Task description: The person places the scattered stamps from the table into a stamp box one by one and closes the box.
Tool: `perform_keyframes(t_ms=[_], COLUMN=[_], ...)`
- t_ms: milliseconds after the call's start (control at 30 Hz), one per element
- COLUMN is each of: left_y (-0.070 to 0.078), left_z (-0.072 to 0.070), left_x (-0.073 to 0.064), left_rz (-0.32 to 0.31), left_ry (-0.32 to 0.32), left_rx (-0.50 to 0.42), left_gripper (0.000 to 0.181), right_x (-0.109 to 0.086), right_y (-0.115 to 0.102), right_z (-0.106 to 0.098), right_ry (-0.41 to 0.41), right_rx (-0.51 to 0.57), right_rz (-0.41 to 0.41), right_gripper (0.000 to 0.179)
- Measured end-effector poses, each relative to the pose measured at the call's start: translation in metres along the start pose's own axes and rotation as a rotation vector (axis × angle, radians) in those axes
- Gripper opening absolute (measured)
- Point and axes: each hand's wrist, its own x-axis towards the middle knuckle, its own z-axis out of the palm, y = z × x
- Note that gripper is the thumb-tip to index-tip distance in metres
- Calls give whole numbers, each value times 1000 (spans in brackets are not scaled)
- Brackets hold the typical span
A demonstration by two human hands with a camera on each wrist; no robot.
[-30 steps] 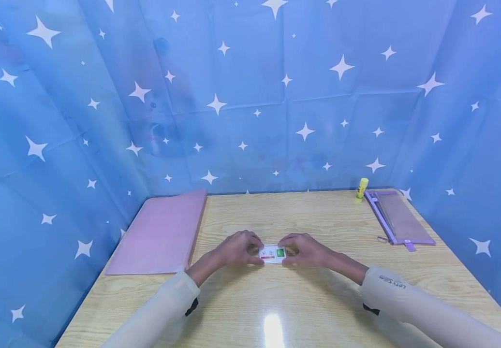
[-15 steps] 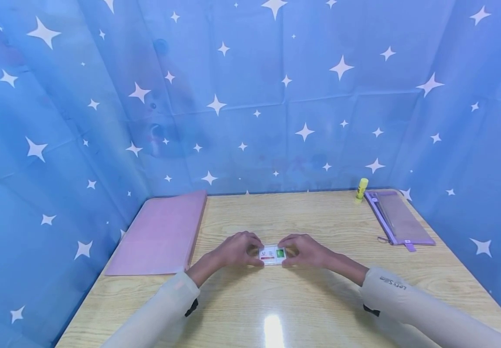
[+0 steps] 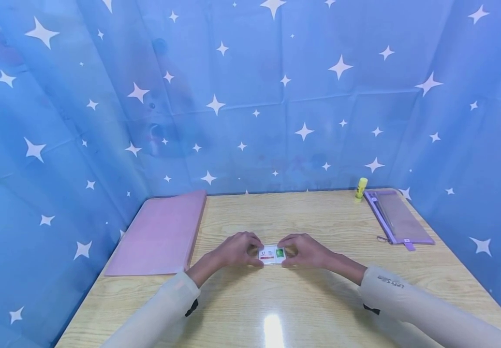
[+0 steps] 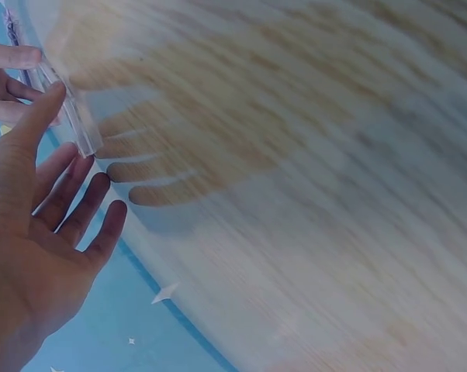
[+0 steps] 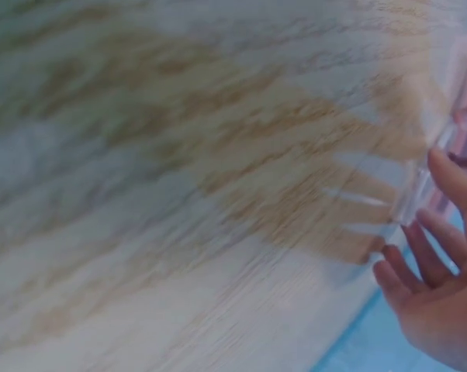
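A small clear plastic case (image 3: 271,254) with a white printed face, a red stripe and a green square lies flat at the middle of the table. My left hand (image 3: 241,249) pinches its left end between thumb and fingers. At the other end, my right hand (image 3: 307,250) pinches the right edge. Seen from the left wrist, the transparent edge of the case (image 4: 80,128) runs along the left hand's (image 4: 43,232) thumb and fingertips. The right wrist view shows the case (image 5: 413,192) partly behind the right hand (image 5: 447,298), whose lower fingers are spread.
A pink folder (image 3: 159,234) lies at the left of the wooden table (image 3: 250,299). At the back right stand a yellow glue stick (image 3: 361,189) and a purple zip pouch (image 3: 400,217). Blue starry curtains (image 3: 250,96) border the table behind and at both sides.
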Motion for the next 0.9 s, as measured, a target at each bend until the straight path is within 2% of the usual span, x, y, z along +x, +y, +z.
perform_keyframes(t_ms=[333, 700, 900], left_y=[0, 1, 0], left_z=[0, 0, 0], left_x=[0, -4, -8], left_rz=[-10, -14, 3], left_ry=[27, 29, 20], left_rx=[-38, -51, -69], left_gripper=[52, 52, 54], right_x=[3, 2, -2], right_y=[-6, -6, -8], right_z=[-1, -1, -1], right_ry=[47, 7, -30], right_rx=[-1, -33, -36], right_rz=[45, 0, -32], right_gripper=[47, 46, 54])
